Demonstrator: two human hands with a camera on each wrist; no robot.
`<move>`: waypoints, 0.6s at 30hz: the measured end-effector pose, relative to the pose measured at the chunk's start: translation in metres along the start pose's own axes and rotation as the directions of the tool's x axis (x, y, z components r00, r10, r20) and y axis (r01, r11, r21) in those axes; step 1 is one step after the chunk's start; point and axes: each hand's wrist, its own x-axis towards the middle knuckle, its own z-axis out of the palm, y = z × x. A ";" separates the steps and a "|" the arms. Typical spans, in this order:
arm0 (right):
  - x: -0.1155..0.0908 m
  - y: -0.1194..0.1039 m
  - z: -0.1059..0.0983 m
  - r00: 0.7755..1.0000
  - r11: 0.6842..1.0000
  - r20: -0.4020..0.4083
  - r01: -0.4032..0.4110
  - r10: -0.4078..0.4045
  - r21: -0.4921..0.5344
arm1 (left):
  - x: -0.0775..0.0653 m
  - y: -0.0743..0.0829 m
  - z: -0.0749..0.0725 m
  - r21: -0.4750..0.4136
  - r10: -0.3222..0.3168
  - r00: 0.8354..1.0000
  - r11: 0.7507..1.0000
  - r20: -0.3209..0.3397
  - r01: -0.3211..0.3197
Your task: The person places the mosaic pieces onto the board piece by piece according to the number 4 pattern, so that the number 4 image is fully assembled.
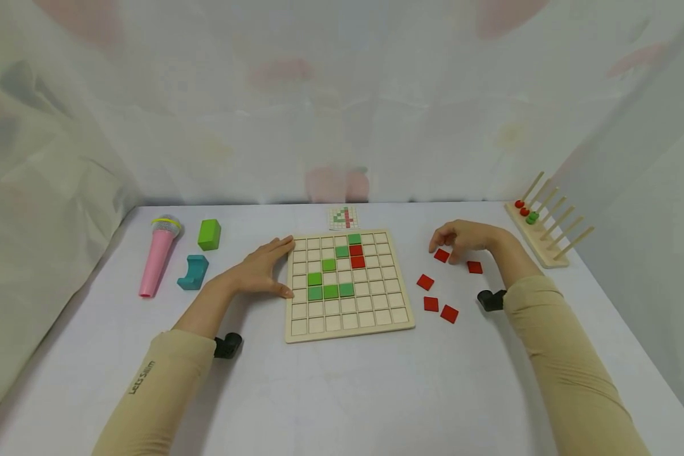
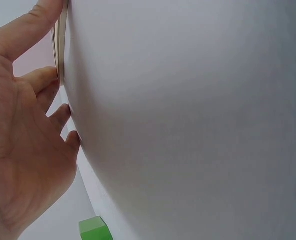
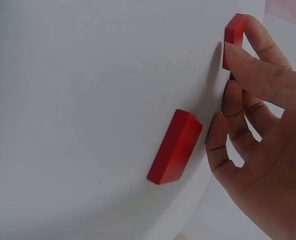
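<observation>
My left hand (image 1: pixel 256 271) rests at the left edge of the wooden grid board (image 1: pixel 365 316), thumb and fingers spread along the rim. On the board lie several green tiles (image 1: pixel 330 291) in a hooked line and two red tiles (image 1: pixel 357 261) one below the other. To the board's right, my right hand (image 1: pixel 468 237) has thumb and index finger at opposite sides of a red tile (image 3: pixel 233 31), pinching it at the table. Its other fingers curl loosely, close to a second red tile (image 3: pixel 174 150). Several more red tiles (image 1: pixel 425 282) lie nearer the board.
A small pattern card (image 1: pixel 344 218) lies behind the board. At left are a pink toy microphone (image 1: pixel 158 256), a green block (image 1: pixel 209 234) and a teal curved block (image 1: pixel 193 273). A wooden peg rack (image 1: pixel 538 237) with red and green beads stands at the back right.
</observation>
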 end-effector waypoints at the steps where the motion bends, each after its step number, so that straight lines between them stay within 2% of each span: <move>1: 0.000 0.001 0.001 1.000 1.000 -0.005 0.001 -0.001 -0.002 | 0.000 0.000 0.000 0.000 0.001 1.000 1.000 0.001 -0.001; 13: -0.002 0.005 0.003 0.998 0.999 -0.047 0.045 -0.045 -0.010 | 0.000 0.001 0.000 0.002 -0.003 1.000 1.000 0.002 0.003; 18: -0.003 0.003 0.004 0.997 1.000 -0.070 0.029 -0.029 -0.007 | 0.000 0.000 0.000 0.010 -0.009 1.000 1.000 0.001 0.009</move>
